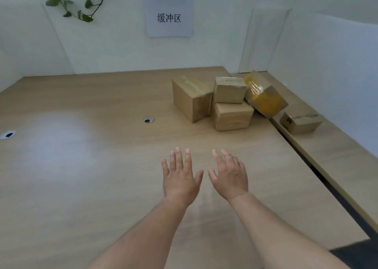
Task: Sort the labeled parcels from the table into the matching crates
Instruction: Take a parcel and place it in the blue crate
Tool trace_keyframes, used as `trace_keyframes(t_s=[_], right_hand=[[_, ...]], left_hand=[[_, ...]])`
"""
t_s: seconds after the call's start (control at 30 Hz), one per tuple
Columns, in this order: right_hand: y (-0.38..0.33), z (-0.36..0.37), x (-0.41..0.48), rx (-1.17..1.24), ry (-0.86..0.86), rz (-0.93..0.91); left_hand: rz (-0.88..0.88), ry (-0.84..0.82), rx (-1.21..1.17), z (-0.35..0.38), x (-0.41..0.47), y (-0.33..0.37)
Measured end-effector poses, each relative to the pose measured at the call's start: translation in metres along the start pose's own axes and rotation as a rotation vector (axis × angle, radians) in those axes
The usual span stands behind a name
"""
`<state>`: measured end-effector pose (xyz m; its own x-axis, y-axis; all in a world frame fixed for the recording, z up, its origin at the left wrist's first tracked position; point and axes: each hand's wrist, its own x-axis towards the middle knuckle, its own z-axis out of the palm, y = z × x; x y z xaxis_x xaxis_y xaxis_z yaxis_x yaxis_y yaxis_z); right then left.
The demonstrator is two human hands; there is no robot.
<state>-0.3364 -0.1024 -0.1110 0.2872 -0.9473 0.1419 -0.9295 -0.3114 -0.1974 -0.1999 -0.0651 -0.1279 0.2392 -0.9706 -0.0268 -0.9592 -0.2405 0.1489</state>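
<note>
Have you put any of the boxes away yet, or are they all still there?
Nothing looks sorted yet. Both hands, left hand and right hand, are open and empty. Five parcels remain: the tall box, two stacked boxes, the yellow-taped box and a small box. No crates are in view.

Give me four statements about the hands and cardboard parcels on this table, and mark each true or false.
1. Both the left hand and right hand are empty, fingers spread. True.
2. The yellow-taped brown cardboard parcel lies flat. False: it is tilted, leaning against the stack.
3. A small brown cardboard box sits on top of another brown box. True.
4. The paper wall sign is blank. False: it carries printed characters.
</note>
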Motion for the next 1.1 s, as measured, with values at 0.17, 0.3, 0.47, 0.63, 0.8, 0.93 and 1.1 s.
trace_keyframes(t_s=[0.17, 0.3, 0.47, 0.63, 0.8, 0.93, 1.1], right_hand=[[-0.001, 0.009, 0.065, -0.001, -0.008, 0.000], [0.000, 0.015, 0.107, 0.025, -0.007, 0.005], [0.006, 0.016, 0.155, 0.098, -0.025, 0.006], [0.019, 0.015, 0.220, 0.190, -0.069, 0.047], [0.024, 0.020, 0.284, 0.339, -0.087, 0.152], [0.026, 0.027, 0.321, 0.412, -0.071, 0.216], [0.025, 0.034, 0.351, 0.470, -0.079, 0.229]], left_hand=[[-0.012, 0.013, 0.010, -0.006, 0.062, -0.012], [-0.005, 0.004, 0.003, -0.009, 0.106, -0.012], [-0.010, 0.008, -0.051, -0.015, 0.155, -0.008], [-0.054, -0.012, -0.151, -0.025, 0.214, -0.004], [-0.126, -0.015, -0.333, -0.037, 0.280, 0.005], [-0.203, -0.027, -0.478, -0.038, 0.321, 0.010], [-0.283, -0.072, -0.645, -0.032, 0.350, 0.010]])
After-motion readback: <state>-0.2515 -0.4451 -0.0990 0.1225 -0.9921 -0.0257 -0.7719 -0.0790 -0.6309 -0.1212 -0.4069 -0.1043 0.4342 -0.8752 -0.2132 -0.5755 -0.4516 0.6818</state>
